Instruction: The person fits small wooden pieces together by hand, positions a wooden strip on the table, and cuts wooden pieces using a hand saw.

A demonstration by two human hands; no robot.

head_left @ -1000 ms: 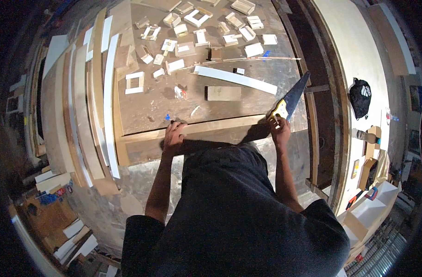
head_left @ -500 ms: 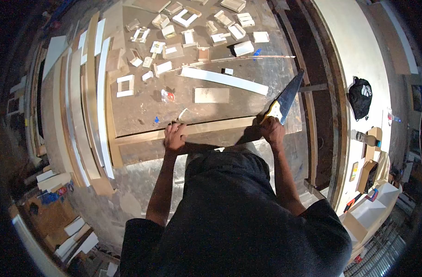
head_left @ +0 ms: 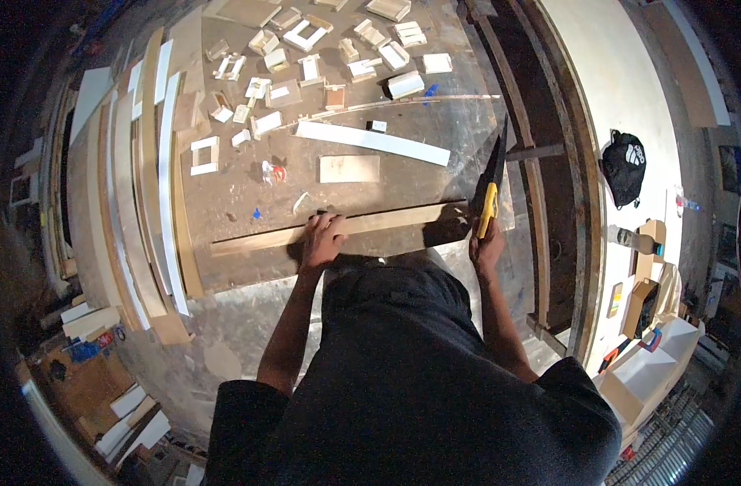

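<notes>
Two hands point(head_left: 325, 241) point(head_left: 487, 249), one saw point(head_left: 489, 209), one black bag point(head_left: 625, 172).

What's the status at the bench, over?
Left hand pressed on long wooden strip. Right hand gripping yellow-handled saw, blade pointing away, off the strip's right end. White strip and small wooden frames beyond.

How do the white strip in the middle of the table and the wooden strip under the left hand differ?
The white strip has a white face; the wooden strip is bare tan wood. The white strip looks shorter than the wooden strip. Nothing holds the white strip, while the left hand rests on the wooden strip. Both are long and narrow.
</notes>
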